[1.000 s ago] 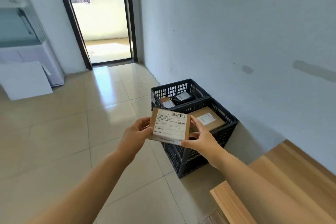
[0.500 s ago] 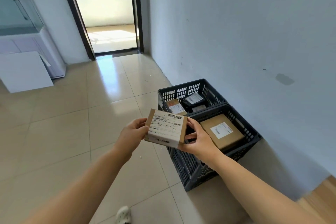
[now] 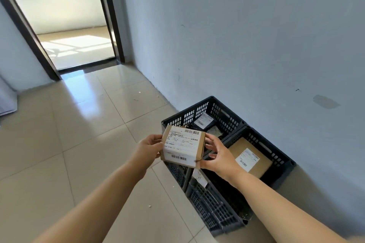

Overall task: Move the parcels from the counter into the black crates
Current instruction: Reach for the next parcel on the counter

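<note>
You've got the small cardboard parcel (image 3: 182, 146) up in the air between both hands, label facing you, hanging over the near-left rim of the two black crates. Your left hand (image 3: 148, 149) has its fingers curled round the parcel's left end, and your right hand (image 3: 218, 156) pinches the right end, thumb on the lower corner and fingers spread along the edge. The near crate (image 3: 280, 161) sits against the wall (image 3: 246, 35) with a flat brown parcel (image 3: 249, 157) lying at its far end. The far crate (image 3: 197, 109) touches it and holds a dark parcel (image 3: 204, 121) plus other bits I can't make out. Both crates are on the tiled floor (image 3: 79, 134).
</note>
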Motion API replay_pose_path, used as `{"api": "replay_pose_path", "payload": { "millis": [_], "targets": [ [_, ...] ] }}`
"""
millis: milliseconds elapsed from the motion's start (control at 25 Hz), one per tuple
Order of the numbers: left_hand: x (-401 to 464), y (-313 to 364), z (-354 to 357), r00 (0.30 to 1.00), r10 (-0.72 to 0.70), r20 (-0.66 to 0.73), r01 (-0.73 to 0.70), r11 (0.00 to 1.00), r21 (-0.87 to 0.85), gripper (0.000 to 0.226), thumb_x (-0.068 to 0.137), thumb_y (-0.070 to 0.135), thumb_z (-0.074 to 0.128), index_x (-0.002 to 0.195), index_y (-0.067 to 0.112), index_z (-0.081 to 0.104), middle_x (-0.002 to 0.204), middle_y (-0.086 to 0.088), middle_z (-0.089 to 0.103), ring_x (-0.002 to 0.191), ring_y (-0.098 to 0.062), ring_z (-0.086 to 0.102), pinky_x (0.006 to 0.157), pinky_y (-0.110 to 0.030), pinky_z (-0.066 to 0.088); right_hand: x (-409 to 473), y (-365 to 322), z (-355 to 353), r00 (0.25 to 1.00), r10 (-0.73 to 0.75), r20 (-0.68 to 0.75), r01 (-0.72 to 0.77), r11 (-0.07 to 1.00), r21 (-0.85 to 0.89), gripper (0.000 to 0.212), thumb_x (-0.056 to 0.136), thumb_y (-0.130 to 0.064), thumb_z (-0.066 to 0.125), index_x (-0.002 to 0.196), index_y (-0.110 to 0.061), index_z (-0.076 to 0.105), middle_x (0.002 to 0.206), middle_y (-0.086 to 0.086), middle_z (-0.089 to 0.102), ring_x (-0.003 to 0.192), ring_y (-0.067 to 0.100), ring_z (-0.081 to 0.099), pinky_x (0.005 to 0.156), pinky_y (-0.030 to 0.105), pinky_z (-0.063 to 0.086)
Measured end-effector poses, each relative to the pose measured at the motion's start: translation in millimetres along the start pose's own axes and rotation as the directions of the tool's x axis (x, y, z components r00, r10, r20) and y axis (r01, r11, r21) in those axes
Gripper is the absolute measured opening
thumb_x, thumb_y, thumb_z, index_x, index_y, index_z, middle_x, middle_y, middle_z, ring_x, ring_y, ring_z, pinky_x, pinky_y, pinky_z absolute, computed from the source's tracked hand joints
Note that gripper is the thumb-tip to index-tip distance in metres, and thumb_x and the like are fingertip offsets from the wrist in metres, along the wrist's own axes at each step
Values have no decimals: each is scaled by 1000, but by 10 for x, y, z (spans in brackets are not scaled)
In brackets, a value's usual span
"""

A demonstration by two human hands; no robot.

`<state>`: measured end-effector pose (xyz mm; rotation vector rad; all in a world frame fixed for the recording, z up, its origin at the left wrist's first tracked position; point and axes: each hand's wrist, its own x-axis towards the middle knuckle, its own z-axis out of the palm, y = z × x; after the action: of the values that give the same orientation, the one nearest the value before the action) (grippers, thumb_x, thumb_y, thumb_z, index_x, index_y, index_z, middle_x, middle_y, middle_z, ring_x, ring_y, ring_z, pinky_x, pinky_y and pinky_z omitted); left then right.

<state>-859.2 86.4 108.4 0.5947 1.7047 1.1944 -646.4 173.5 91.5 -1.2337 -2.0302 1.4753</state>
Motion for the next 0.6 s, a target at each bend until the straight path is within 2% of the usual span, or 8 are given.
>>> {"api": "replay_pose_path", "payload": {
  "millis": [40, 200, 320, 400, 520, 600],
  "targets": [
    [203, 63, -60, 1000, -5, 15, 4, 1000, 16, 19, 95, 4, 50, 100, 19, 62, 97, -1, 70, 90, -14, 65, 73, -25, 52, 165, -25, 46, 1000, 5, -24, -5, 1000, 0, 80, 67, -24, 88, 117, -59, 37, 119, -36, 47, 122, -10, 41, 103, 24, 37],
    [872, 204, -27, 992, -72, 105, 65, 995, 70, 22, 95, 3, 49, 104, 20, 59, 99, 3, 68, 89, -10, 65, 67, -21, 51, 599, 40, 83, 992, 78, -97, -79, 997, -7, 81, 68, -25, 87, 121, -56, 35, 124, -37, 44, 125, -11, 38, 112, 34, 31],
    [1294, 216, 147, 979, -105, 172, 87, 990, 109, 21, 95, 5, 51, 103, 23, 58, 97, 5, 69, 87, -9, 65, 66, -19, 50, 814, 192, 2, 977, 153, -150, -157, 987, -16, 98, 67, -27, 88, 141, -44, 26, 127, -33, 40, 128, -4, 37, 115, 36, 28],
    [1627, 227, 301, 971, -135, 198, 108, 984, 142, 22, 95, 6, 51, 106, 25, 57, 98, 7, 68, 88, -8, 65, 66, -20, 49, 1038, 331, -92, 963, 208, -173, -211, 977, 2, 105, 66, -25, 88, 147, -35, 22, 124, -32, 39, 128, 0, 35, 114, 33, 27],
    [1993, 266, 466, 963, -161, 216, 120, 975, 188, 26, 95, 6, 50, 112, 26, 55, 101, 9, 66, 85, -6, 65, 69, -26, 55, 1349, 498, -184, 955, 238, -175, -240, 971, 5, 100, 66, -21, 88, 141, -41, 24, 119, -38, 37, 128, -2, 35, 113, 29, 27],
    [2293, 308, 562, 959, -184, 214, 135, 965, 224, 26, 95, 6, 50, 107, 28, 54, 101, 10, 66, 86, -7, 65, 79, -34, 55, 1659, 596, -250, 955, 243, -170, -245, 970, 13, 94, 65, -21, 88, 130, -48, 26, 119, -40, 38, 126, -5, 36, 113, 29, 27]
  ]
}}
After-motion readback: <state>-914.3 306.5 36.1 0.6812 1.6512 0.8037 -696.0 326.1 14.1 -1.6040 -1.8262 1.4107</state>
